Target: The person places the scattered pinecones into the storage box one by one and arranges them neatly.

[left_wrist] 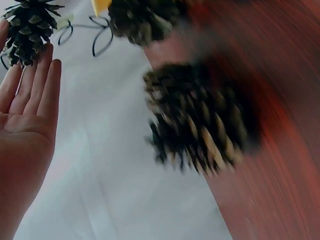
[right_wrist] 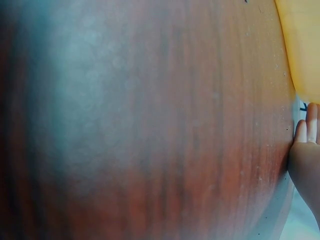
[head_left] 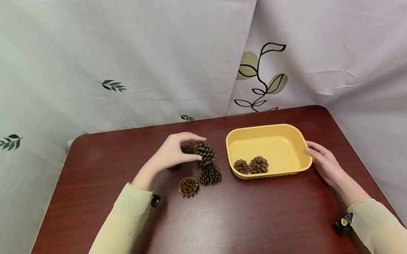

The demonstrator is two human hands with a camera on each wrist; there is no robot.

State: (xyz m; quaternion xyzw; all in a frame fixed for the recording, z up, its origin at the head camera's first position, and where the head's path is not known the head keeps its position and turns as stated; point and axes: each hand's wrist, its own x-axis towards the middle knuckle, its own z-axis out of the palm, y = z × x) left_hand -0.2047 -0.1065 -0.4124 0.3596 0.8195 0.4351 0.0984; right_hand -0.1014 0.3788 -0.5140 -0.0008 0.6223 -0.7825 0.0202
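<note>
Thumb and fingers of my left hand [head_left: 175,150] pinch a brown pine cone [head_left: 205,153], also in the left wrist view at the fingertips. Just below it in the head view lies a dark pine cone [head_left: 210,175], and a rounder pine cone [head_left: 188,186] sits to its left. Another pine cone [head_left: 187,149] shows partly behind the left hand. My right hand [head_left: 327,166] rests at the right end of a yellow tray [head_left: 282,142], its fingers fairly straight against the side. Two pine cones [head_left: 258,165] lie in the tray's near left corner.
Everything stands on a dark red-brown wooden table [head_left: 210,233]. A pale cloth [head_left: 163,55] with leaf drawings hangs behind its far edge and along the sides. In the left wrist view a blurred pine cone [left_wrist: 195,120] is close to the camera.
</note>
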